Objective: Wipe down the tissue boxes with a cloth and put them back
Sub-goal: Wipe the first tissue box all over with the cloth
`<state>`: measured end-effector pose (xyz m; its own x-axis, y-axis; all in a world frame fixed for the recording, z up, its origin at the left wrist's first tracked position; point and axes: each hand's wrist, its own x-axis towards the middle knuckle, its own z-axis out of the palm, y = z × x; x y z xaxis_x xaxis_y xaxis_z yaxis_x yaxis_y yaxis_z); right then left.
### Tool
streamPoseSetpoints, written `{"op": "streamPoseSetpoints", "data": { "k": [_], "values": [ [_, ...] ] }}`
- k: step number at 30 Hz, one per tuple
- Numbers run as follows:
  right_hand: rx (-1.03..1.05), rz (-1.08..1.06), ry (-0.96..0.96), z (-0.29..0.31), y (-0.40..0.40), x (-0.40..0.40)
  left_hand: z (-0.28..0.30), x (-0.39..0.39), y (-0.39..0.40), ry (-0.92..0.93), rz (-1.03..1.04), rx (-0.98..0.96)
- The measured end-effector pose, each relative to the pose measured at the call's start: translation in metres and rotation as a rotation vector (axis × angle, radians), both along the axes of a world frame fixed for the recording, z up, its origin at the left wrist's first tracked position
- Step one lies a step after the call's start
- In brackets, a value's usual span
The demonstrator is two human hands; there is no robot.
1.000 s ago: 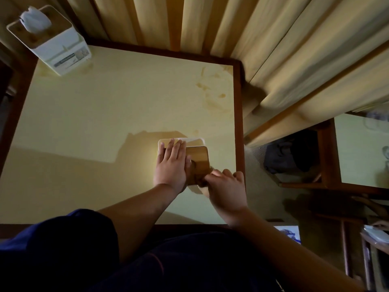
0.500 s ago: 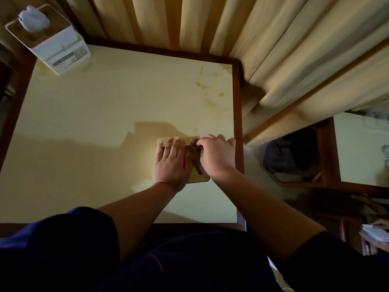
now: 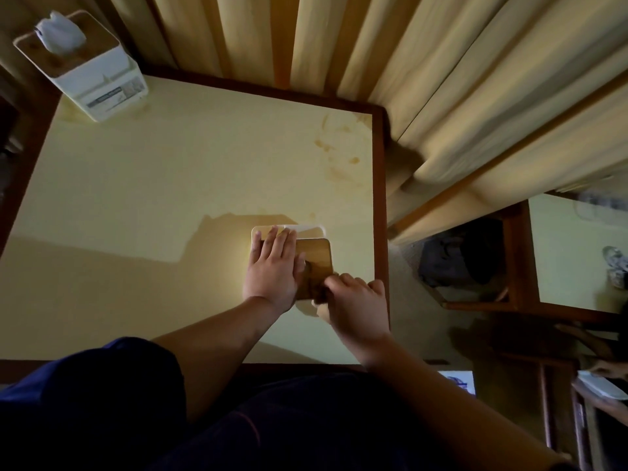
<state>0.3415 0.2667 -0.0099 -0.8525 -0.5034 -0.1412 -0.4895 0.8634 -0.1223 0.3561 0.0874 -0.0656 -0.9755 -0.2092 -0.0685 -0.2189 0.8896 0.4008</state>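
Note:
A white tissue box with a wooden lid stands near the right edge of the yellow table. My left hand lies flat on the left part of its lid, fingers straight. My right hand is curled at the box's near right corner, gripping a pale cloth that peeks out under the fingers. A second white tissue box with a wooden lid and a tissue sticking out stands at the table's far left corner.
Beige curtains hang right behind the table. Brown stains mark the table's far right area. To the right stand another table and dark chairs, with another person's hand at the frame edge.
My right hand has slid back from the far part of the lid to the near right corner of the box. The left hand stays flat on the lid.

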Motion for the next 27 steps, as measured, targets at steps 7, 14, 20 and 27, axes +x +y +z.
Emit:
{"op": "streamPoseSetpoints", "data": {
  "k": [7, 14, 20, 27],
  "values": [
    [-0.062, 0.035, -0.051, 0.003, 0.006, -0.009, 0.013, 0.003, -0.01, 0.005, -0.059, 0.108],
    [-0.284, 0.047, -0.195, 0.007, 0.043, -0.005, 0.027, -0.001, -0.043, -0.292, -0.518, -0.052],
    [-0.22, 0.142, -0.114, 0.012, 0.059, -0.003, 0.051, -0.026, -0.043, -0.398, -0.95, -0.324],
    [-0.178, 0.205, -0.143, 0.014, 0.043, -0.007, 0.064, -0.028, -0.035, -0.395, -0.762, -0.12]
  ]
}}
